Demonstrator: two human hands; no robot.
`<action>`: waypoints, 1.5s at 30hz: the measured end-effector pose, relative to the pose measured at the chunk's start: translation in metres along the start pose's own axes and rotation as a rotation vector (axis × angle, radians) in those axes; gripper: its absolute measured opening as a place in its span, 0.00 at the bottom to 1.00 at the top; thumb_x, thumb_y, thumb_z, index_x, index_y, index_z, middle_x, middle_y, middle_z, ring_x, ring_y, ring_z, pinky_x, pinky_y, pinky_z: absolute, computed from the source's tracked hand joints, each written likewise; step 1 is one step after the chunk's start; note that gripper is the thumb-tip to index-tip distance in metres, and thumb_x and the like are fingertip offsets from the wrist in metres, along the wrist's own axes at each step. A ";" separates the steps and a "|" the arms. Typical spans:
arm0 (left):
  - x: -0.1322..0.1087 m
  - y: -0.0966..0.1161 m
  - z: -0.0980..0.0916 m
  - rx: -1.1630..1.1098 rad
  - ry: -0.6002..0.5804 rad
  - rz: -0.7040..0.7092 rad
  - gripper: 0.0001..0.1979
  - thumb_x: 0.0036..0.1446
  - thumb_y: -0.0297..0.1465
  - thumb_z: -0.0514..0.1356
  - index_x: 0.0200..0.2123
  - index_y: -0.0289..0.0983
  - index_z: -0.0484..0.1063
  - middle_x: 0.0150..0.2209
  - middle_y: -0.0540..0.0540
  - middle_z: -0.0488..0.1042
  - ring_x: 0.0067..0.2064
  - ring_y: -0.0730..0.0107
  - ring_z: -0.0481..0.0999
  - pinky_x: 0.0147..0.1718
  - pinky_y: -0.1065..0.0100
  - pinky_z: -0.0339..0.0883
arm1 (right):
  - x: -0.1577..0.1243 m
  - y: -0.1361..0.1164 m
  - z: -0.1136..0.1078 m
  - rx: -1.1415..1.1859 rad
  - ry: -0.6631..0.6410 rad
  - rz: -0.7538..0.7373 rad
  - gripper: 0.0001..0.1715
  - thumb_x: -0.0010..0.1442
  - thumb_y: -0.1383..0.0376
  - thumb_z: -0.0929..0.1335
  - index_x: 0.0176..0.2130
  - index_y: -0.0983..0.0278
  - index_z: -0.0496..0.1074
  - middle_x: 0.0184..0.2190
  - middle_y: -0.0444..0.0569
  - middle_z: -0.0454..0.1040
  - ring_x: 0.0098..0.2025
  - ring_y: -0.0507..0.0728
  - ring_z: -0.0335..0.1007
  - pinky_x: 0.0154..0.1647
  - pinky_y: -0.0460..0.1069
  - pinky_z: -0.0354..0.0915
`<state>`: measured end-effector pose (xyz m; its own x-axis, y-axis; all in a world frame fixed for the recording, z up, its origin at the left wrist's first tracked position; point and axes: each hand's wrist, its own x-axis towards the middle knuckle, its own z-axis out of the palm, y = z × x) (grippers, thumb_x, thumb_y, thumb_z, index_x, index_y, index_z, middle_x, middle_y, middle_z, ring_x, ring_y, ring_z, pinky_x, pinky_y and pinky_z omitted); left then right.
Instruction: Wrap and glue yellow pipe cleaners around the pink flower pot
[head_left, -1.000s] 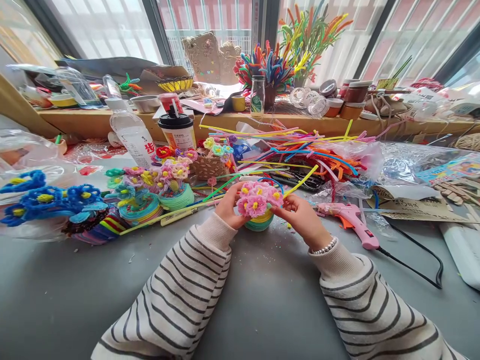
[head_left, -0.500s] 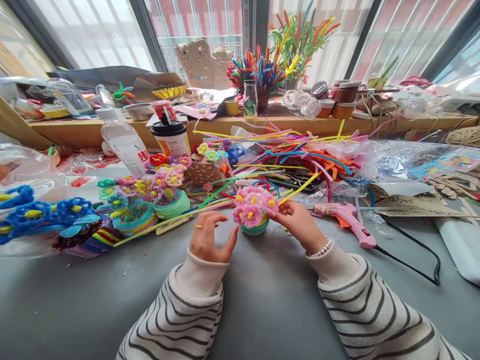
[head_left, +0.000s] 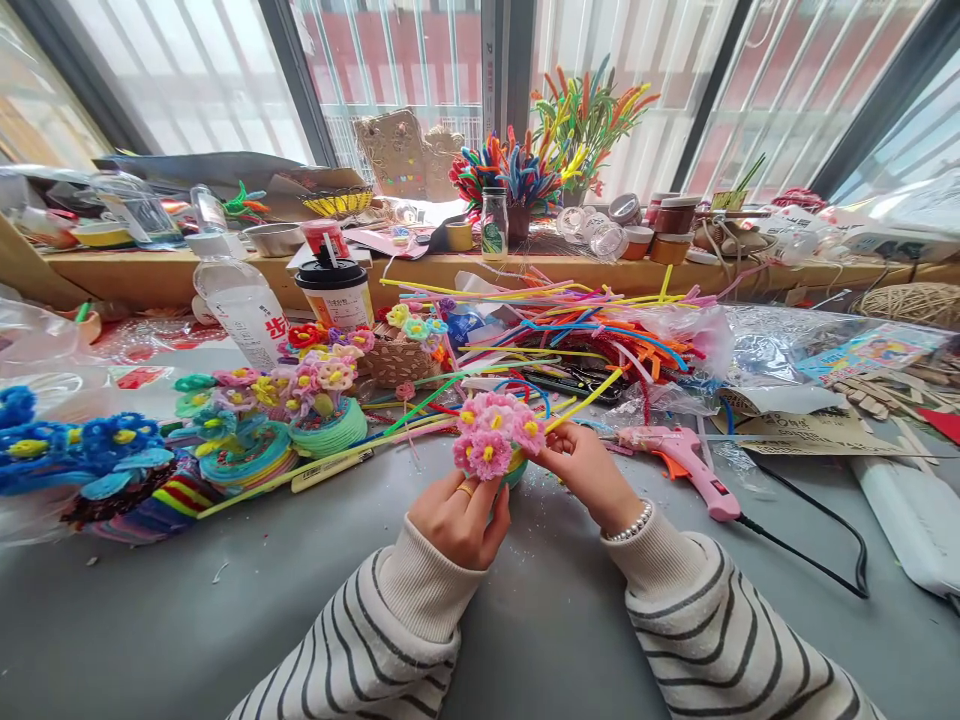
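A small pipe-cleaner pot of pink flowers with yellow centres (head_left: 495, 432) sits at the middle of the grey table (head_left: 150, 620). My left hand (head_left: 459, 518), a ring on one finger, is curled against the pot's lower left side, gripping its base. My right hand (head_left: 581, 468), with a bead bracelet at the wrist, pinches the flowers on the right side. A yellow pipe cleaner (head_left: 589, 397) sticks out above my right fingers. Both sleeves are striped cream and dark.
A pink glue gun (head_left: 679, 453) with a black cord lies right of my hands. Loose coloured pipe cleaners (head_left: 585, 320) are heaped behind. Finished flower pots (head_left: 300, 410) and blue flowers (head_left: 82, 450) stand at the left. A bottle (head_left: 232, 290) and cup (head_left: 334, 290) stand behind them.
My left hand, which had lifted off with fingers spread, has come back and closed on the pot's base. The view has tilted slightly; my right hand stays on the flowers.
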<state>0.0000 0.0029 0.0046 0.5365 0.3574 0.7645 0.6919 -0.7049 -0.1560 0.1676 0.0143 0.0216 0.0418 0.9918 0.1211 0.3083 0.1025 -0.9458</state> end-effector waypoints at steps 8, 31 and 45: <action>0.000 -0.001 0.003 0.005 0.009 -0.013 0.12 0.46 0.26 0.55 0.37 0.33 0.67 0.22 0.47 0.71 0.22 0.71 0.69 0.23 0.70 0.65 | 0.001 0.001 -0.001 0.012 -0.027 0.016 0.22 0.43 0.54 0.66 0.34 0.66 0.71 0.27 0.48 0.70 0.29 0.52 0.62 0.27 0.47 0.58; 0.002 -0.008 0.010 0.050 0.056 0.010 0.07 0.52 0.29 0.51 0.32 0.34 0.69 0.20 0.47 0.71 0.21 0.72 0.69 0.21 0.72 0.63 | 0.029 -0.001 0.005 0.022 -0.031 -0.096 0.08 0.44 0.66 0.63 0.28 0.67 0.69 0.28 0.48 0.71 0.32 0.52 0.65 0.37 0.48 0.60; -0.008 -0.062 -0.004 -0.300 -0.207 -0.036 0.09 0.52 0.31 0.52 0.36 0.37 0.67 0.23 0.49 0.69 0.28 0.71 0.69 0.28 0.71 0.65 | 0.005 -0.008 0.009 0.073 -0.055 -0.129 0.13 0.47 0.59 0.65 0.31 0.66 0.69 0.41 0.52 0.64 0.33 0.50 0.66 0.36 0.47 0.65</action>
<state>-0.0493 0.0414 0.0112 0.6220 0.4803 0.6184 0.5560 -0.8270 0.0831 0.1572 0.0195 0.0269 -0.0469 0.9724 0.2284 0.2380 0.2330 -0.9429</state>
